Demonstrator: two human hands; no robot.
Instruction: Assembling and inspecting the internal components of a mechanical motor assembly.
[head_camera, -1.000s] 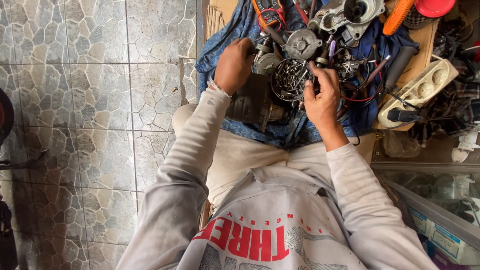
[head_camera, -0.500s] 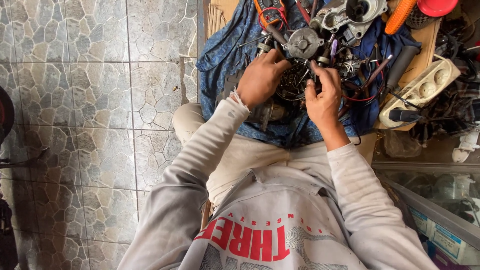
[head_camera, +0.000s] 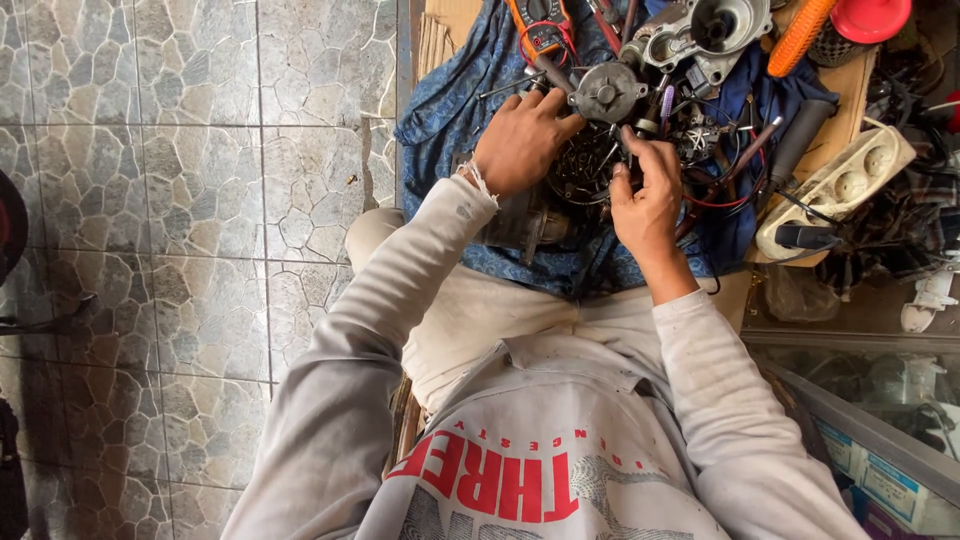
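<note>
We see the left hand just above the middle of the frame, fingers curled over the rim of a dark round motor assembly, gripping its left side; the right hand sits on the assembly's right side, fingertips pinched together at the edge, though we cannot tell what, if anything, is between them; the assembly rests on a blue patterned cloth spread over the lap and the worktop; just above the hands lies a grey round metal cap, and beyond it a grey cast housing at the top of the frame; red and black wires trail to the right of the right hand; a multimeter with an orange rim lies at top centre; a cream power strip sits at the right; an orange handle and a red lid occupy the upper right corner; grey stone-patterned floor tiles fill the left.
</note>
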